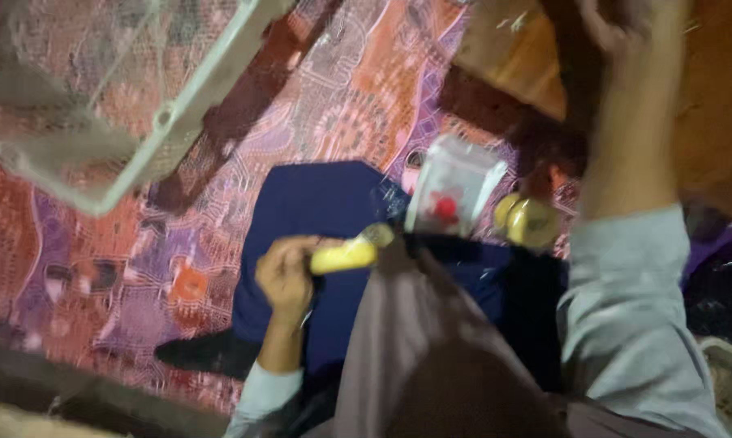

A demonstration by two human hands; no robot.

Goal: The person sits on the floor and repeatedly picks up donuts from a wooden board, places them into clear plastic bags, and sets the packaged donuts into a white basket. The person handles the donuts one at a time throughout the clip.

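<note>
One yellow tube [346, 255] in left hand [285, 276], near blue cloth's [317, 203] edge.

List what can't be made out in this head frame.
- Right hand: cut off by the top edge, blurred; grip unclear.
- Yellow object in left hand: motion blur hides its kind.
- Clear bag: contents blurred.
- Mesh frame: cropped at the top left.

It looks like a home, with someone sitting on the floor. A patterned red and purple rug [139, 268] covers the floor, a wooden table [512, 57] stands at its edge, and a mesh basket [98, 97] sits close by.
</note>
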